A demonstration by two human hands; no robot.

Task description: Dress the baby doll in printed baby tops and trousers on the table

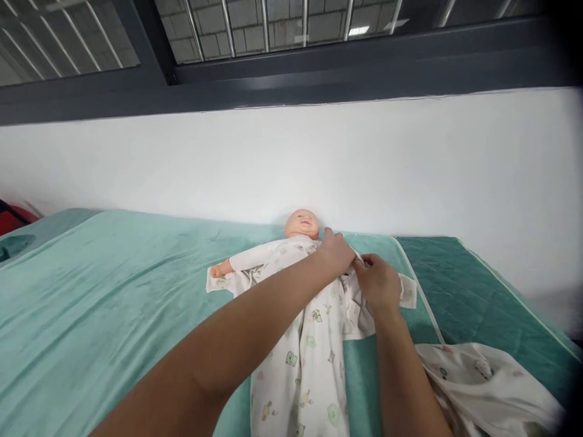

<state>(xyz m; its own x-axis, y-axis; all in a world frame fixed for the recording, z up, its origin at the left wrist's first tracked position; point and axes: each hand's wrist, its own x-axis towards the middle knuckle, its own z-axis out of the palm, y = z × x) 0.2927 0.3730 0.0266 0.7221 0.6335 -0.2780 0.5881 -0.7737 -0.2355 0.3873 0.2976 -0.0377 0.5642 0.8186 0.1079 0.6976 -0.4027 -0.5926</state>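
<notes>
A baby doll (302, 223) lies on its back on a teal blanket (113, 285), head toward the white wall. It wears a white printed romper (314, 346). My left hand (336, 250) rests on the doll's upper chest, fingers closed on the romper fabric near the collar. My right hand (379, 284) is just right of it, pinching the open front edge of the romper at the doll's side. The two hands almost touch. The doll's arm on the left (228, 266) lies stretched out in its sleeve.
A second white printed garment (483, 379) lies crumpled at the lower right on a darker green quilted mat (473, 291). A white wall and a dark window frame (291, 79) stand behind. A red object (13, 217) shows at the far left.
</notes>
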